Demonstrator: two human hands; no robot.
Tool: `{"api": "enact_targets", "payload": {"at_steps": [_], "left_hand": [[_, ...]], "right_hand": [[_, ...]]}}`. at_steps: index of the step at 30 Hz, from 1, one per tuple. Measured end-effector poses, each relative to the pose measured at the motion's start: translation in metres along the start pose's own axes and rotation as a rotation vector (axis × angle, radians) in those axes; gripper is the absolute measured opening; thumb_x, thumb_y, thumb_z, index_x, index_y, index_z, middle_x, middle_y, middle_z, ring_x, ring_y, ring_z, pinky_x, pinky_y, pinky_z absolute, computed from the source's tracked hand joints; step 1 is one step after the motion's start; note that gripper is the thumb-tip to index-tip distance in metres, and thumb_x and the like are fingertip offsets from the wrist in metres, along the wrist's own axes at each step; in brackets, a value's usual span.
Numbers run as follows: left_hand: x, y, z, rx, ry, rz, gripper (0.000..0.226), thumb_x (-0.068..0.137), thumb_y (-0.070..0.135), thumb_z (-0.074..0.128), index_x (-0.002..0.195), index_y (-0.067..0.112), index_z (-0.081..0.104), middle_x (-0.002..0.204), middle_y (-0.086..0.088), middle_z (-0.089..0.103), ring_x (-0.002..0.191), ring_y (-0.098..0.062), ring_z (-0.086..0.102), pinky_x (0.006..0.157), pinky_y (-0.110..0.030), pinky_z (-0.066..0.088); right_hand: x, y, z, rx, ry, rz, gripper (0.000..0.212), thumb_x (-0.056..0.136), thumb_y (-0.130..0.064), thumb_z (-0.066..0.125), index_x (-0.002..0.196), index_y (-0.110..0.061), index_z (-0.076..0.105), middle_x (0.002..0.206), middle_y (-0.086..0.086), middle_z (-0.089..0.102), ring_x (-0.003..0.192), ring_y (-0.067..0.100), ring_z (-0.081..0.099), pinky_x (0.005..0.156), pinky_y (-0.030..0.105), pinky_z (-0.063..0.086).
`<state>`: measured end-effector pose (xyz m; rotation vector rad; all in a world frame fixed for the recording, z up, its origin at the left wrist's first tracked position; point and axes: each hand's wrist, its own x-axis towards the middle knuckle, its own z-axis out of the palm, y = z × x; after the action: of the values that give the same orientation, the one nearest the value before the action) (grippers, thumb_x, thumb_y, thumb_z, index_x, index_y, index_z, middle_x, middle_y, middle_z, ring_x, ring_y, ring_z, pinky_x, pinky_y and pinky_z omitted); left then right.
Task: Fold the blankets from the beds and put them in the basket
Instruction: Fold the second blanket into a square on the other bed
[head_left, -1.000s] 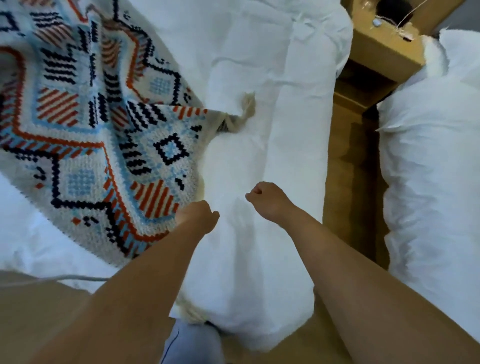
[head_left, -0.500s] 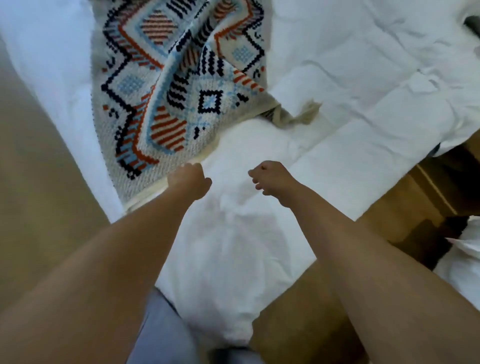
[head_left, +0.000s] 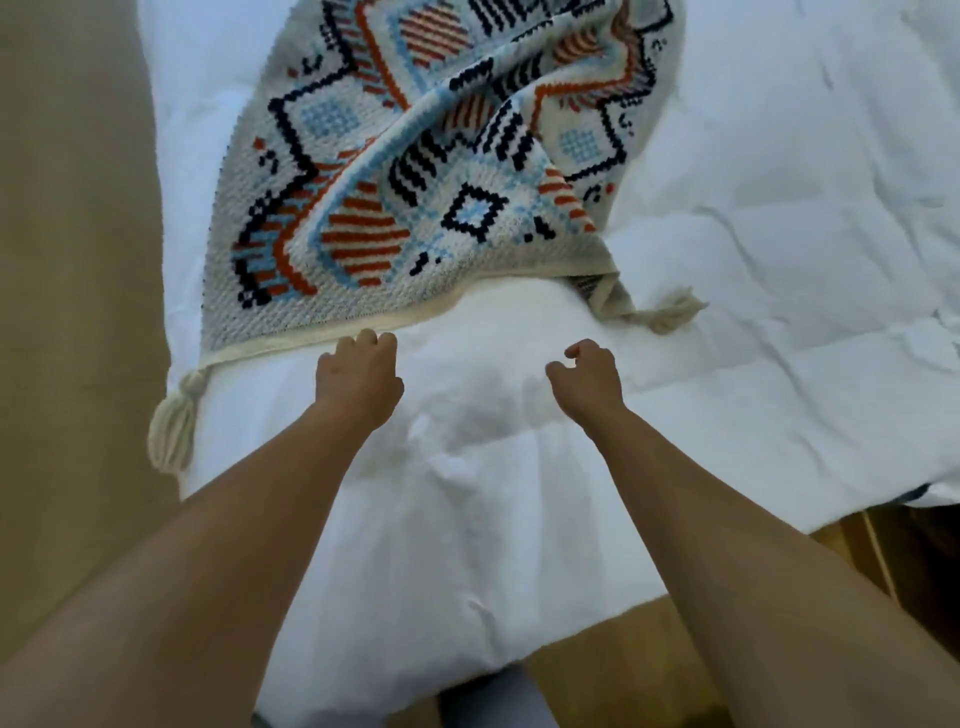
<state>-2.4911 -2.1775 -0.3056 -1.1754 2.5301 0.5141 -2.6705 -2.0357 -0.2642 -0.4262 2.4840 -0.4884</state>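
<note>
1. So the blanket (head_left: 415, 171) is lying flatter on the bed (head_left: 779, 260) now, near edge spread toward me.
2. Left hand (head_left: 358, 376) is loosening off that edge, fingers curled but gripping nothing.
3. Right hand (head_left: 587, 382) is hovering half-curled, empty.
4. Folding's barely starting; no basket in view.

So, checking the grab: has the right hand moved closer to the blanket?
No. The right hand stays over the white duvet, still short of the blanket.
</note>
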Motion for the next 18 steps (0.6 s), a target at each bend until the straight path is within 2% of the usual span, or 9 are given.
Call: {"api": "enact_targets", "payload": {"at_steps": [3,7,9,11,12,14,16,18], "left_hand": [[0.033,0.031,0.016,0.118,0.082,0.001,0.051,0.087,0.019,0.057,0.132,0.013,0.034,0.128,-0.011,0.045,0.111,-0.030,0.046,0.083,-0.040,0.040],[0.095,0.078,0.034,-0.025,0.193,-0.188,0.062,0.087,0.020,0.053,0.140,0.020,0.021,0.137,-0.010,0.037,0.119,-0.032,0.040,0.093,-0.044,0.036],[0.120,0.088,0.045,-0.031,0.259,-0.256,0.052,0.090,0.017,0.048,0.137,0.019,0.028,0.131,-0.012,0.043,0.113,-0.033,0.043,0.090,-0.044,0.037],[0.132,0.087,0.057,0.021,0.355,-0.257,0.039,0.089,0.009,0.049,0.127,0.013,0.042,0.116,-0.015,0.052,0.100,-0.033,0.049,0.077,-0.040,0.038],[0.133,0.086,0.061,0.033,0.398,-0.241,0.033,0.088,0.006,0.049,0.121,0.010,0.047,0.109,-0.016,0.055,0.093,-0.032,0.050,0.069,-0.036,0.035],[0.131,0.088,0.064,0.046,0.456,-0.210,0.020,0.088,0.005,0.048,0.107,0.006,0.052,0.095,-0.016,0.058,0.078,-0.027,0.046,0.062,-0.033,0.028],[0.122,0.095,0.064,0.024,0.450,-0.200,0.009,0.089,0.006,0.045,0.096,0.007,0.051,0.086,-0.012,0.052,0.073,-0.023,0.037,0.060,-0.033,0.024],[0.107,0.105,0.064,-0.013,0.405,-0.194,0.007,0.089,0.006,0.041,0.091,0.009,0.047,0.081,-0.008,0.043,0.072,-0.022,0.034,0.061,-0.033,0.023]], "right_hand": [[0.047,0.009,-0.001,-0.126,0.061,-0.138,0.045,0.086,-0.019,0.054,0.128,-0.007,0.042,0.135,0.014,0.037,0.121,0.032,0.040,0.090,0.036,0.037],[0.119,0.010,0.001,-0.327,0.117,-0.389,0.071,0.083,-0.024,0.058,0.143,-0.016,0.020,0.148,0.016,0.019,0.133,0.036,0.023,0.102,0.044,0.031],[0.156,0.011,-0.004,-0.378,0.158,-0.412,0.084,0.082,-0.029,0.060,0.147,-0.023,0.006,0.153,0.016,0.008,0.139,0.036,0.012,0.108,0.050,0.023],[0.185,0.012,-0.008,-0.429,0.109,-0.405,0.090,0.083,-0.032,0.059,0.147,-0.026,-0.004,0.154,0.016,0.006,0.140,0.036,0.011,0.109,0.054,0.019],[0.194,0.014,-0.007,-0.447,0.083,-0.421,0.086,0.085,-0.030,0.057,0.148,-0.025,-0.003,0.153,0.016,0.013,0.137,0.036,0.018,0.108,0.054,0.021],[0.200,0.017,-0.002,-0.411,0.090,-0.510,0.068,0.089,-0.018,0.050,0.146,-0.019,0.014,0.144,0.014,0.032,0.126,0.034,0.035,0.100,0.048,0.030],[0.194,0.017,0.003,-0.368,0.129,-0.621,0.048,0.090,-0.011,0.047,0.136,-0.014,0.034,0.134,0.014,0.043,0.117,0.033,0.042,0.090,0.042,0.036],[0.184,0.019,0.004,-0.434,0.163,-0.724,0.034,0.090,-0.009,0.047,0.124,-0.010,0.046,0.121,0.015,0.048,0.109,0.032,0.044,0.081,0.038,0.037]]}}
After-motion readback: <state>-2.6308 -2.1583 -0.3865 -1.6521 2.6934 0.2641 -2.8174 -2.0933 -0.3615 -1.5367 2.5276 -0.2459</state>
